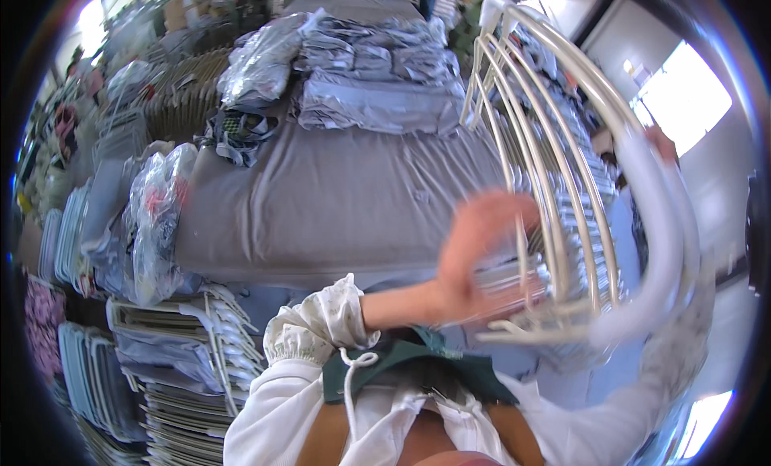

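Observation:
A cream tubular metal frame (590, 173) with rounded white corners and several parallel bars stands raised and tilted on my right. My right hand (662, 145) shows only partly at the frame's outer side, its fingers closed round the tube; the frame hides much of that arm. Smeared by motion, my left hand (482, 245) reaches across in front of me beside the frame's inner bars. Its fingers look curved, but whether they touch or grip a bar cannot be made out.
Before me lies a padded surface with a grey cover (361, 197). Folded grey fabric pieces (377, 97) and a clear plastic bag (261, 61) sit at its far end. Stacks of similar tubular frames (177, 386) rise at the left, near another plastic-wrapped bundle (157, 225).

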The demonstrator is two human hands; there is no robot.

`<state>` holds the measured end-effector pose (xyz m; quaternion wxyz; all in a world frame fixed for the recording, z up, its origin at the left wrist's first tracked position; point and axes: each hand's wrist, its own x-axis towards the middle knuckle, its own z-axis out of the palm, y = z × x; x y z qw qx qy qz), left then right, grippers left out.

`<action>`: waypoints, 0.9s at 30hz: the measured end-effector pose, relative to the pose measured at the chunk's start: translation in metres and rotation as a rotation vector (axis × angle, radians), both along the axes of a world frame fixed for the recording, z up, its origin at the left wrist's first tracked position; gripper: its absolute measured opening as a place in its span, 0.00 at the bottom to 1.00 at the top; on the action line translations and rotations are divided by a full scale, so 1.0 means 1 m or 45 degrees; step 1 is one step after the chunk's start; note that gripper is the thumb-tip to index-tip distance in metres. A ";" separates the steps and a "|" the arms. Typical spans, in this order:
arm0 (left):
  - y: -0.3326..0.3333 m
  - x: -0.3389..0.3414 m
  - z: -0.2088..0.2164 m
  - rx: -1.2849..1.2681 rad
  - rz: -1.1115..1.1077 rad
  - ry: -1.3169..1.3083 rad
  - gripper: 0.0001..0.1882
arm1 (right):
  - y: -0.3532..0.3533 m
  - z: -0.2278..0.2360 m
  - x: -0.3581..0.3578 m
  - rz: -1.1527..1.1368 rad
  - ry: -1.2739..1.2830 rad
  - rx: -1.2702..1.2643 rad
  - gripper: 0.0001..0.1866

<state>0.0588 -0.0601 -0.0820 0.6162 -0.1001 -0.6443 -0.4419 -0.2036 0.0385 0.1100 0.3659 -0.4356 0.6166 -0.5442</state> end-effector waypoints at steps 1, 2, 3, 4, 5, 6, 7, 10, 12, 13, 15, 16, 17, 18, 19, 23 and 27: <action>-0.026 -0.017 -0.006 0.328 -0.001 -0.007 0.52 | 0.012 0.004 0.010 0.033 0.040 0.025 0.42; -0.051 -0.038 -0.004 0.955 -0.054 -0.132 0.52 | 0.019 0.004 0.022 0.072 0.080 0.060 0.44; -0.080 -0.059 -0.012 1.311 -0.361 -0.327 0.54 | 0.026 0.007 0.038 0.114 0.124 0.097 0.47; -0.105 -0.082 -0.026 1.655 -0.699 -0.509 0.56 | 0.032 0.007 0.058 0.131 0.202 0.141 0.50; -0.121 -0.105 -0.052 1.700 -1.177 -0.217 0.56 | 0.037 0.008 0.091 0.055 0.326 0.247 0.52; -0.118 -0.107 -0.055 1.591 -1.185 0.003 0.54 | 0.043 -0.003 0.106 0.074 0.399 0.233 0.47; -0.103 -0.110 -0.064 1.507 -1.229 0.227 0.52 | 0.055 -0.013 0.091 0.200 0.491 0.368 0.44; -0.083 -0.052 -0.067 1.588 -1.077 0.245 0.39 | 0.058 -0.025 0.109 0.384 0.378 0.482 0.38; -0.075 -0.032 -0.069 1.644 -0.895 0.316 0.29 | 0.049 -0.012 0.110 0.356 0.566 0.595 0.34; -0.069 -0.031 -0.067 1.670 -0.845 0.342 0.24 | 0.043 -0.009 0.097 0.351 0.688 0.617 0.32; -0.059 -0.024 -0.047 1.762 -0.809 0.422 0.20 | 0.017 0.005 0.043 0.491 1.052 0.630 0.29; -0.056 -0.024 -0.035 1.822 -0.798 0.450 0.18 | -0.007 0.007 0.023 0.486 1.226 0.567 0.27; -0.056 -0.014 -0.017 2.044 -0.684 0.490 0.12 | -0.039 -0.019 -0.023 0.489 1.313 0.442 0.22; -0.062 -0.015 -0.018 2.062 -0.612 0.479 0.12 | -0.069 -0.027 -0.057 0.459 1.455 0.350 0.18; -0.070 -0.020 -0.025 2.091 -0.491 0.469 0.13 | -0.121 -0.041 -0.048 0.716 1.410 0.394 0.13; -0.116 -0.069 -0.081 2.239 -0.072 0.330 0.16 | -0.261 -0.149 -0.129 0.866 0.802 0.747 0.11; -0.165 -0.090 -0.133 2.462 0.277 0.222 0.18 | -0.372 -0.280 -0.170 1.110 0.673 0.758 0.12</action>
